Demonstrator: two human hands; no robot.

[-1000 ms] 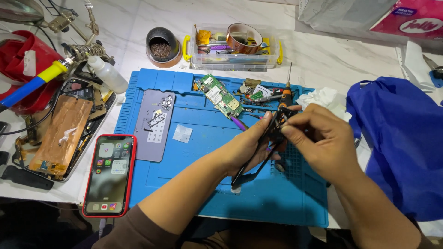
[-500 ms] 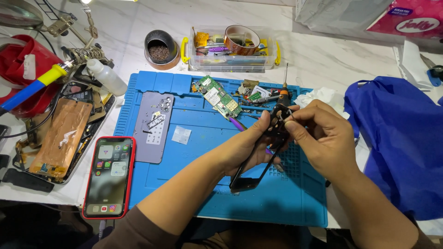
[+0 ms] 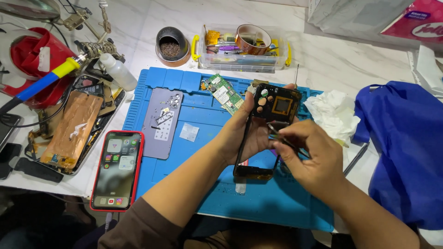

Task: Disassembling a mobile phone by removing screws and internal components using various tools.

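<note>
My left hand (image 3: pixel 243 133) grips a black phone frame (image 3: pixel 275 104) from behind and holds it upright over the blue work mat (image 3: pixel 194 184). The frame's camera end points away from me and its inner side faces the camera. My right hand (image 3: pixel 308 154) holds thin tweezers (image 3: pixel 282 139), whose tips touch the frame's right edge just below the camera block. A green circuit board (image 3: pixel 223 92) lies on the mat just left of the frame's top.
A grey phone back cover (image 3: pixel 161 123) with small parts lies on the mat's left. A red-cased phone (image 3: pixel 117 169) with a lit screen sits at the front left. A soldering iron (image 3: pixel 44 82), parts tray (image 3: pixel 76 127), plastic tool box (image 3: pixel 242 48), white tissue (image 3: pixel 333 113) and blue bag (image 3: pixel 406 152) surround the mat.
The phone frame has turned from edge-on to facing the camera and been raised upright. My right hand has dropped below the camera block, with the tweezers at the frame's edge.
</note>
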